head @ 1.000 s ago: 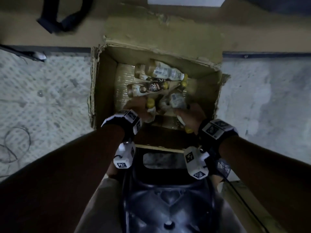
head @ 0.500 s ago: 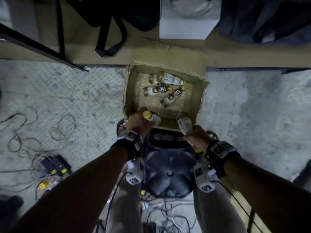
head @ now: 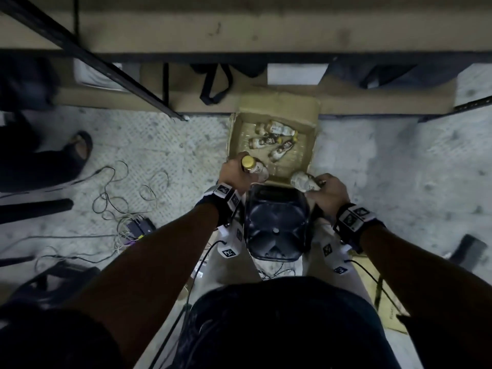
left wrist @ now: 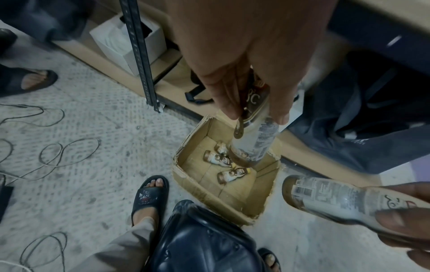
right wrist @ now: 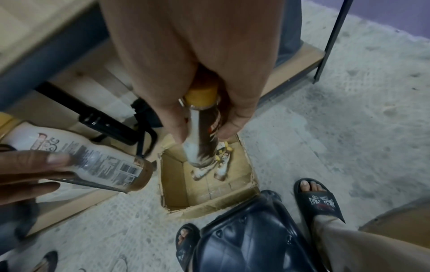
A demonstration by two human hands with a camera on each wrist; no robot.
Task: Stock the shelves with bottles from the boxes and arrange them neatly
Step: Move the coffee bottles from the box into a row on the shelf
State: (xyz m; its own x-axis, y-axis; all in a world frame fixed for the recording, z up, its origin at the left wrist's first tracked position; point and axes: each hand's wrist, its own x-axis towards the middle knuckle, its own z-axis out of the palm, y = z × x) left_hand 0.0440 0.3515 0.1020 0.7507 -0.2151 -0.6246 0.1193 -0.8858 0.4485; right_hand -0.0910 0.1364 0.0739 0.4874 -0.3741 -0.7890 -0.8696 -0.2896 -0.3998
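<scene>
Lifted out of the cardboard box since a second ago: left hand and right hand, each carrying one bottle, now level with the box's near rim in the head view. Both forearms stretched forward and down, wrists banded with marked straps.

Left grip curled round the left bottle, thumb on one side and fingers on the other, as seen from the left wrist. Yellow cap up toward the head camera, brown base pointing down over the box's near left corner, close to upright.

Right grip wrapped round the neck end of the right bottle, yellow cap tucked against the palm in the right wrist view, fingertips pinching the labelled body. Tilted, base aimed toward the left hand in the head view, above the near right corner.

Bottles apart, not touching each other.

Several loose bottles lying on their sides on the box bottom, clustered toward the far wall. Box on the floor against the lowest board of the shelf. Dark plastic stool just behind the box, between the sandalled feet. Loose cables on the floor to the left.
</scene>
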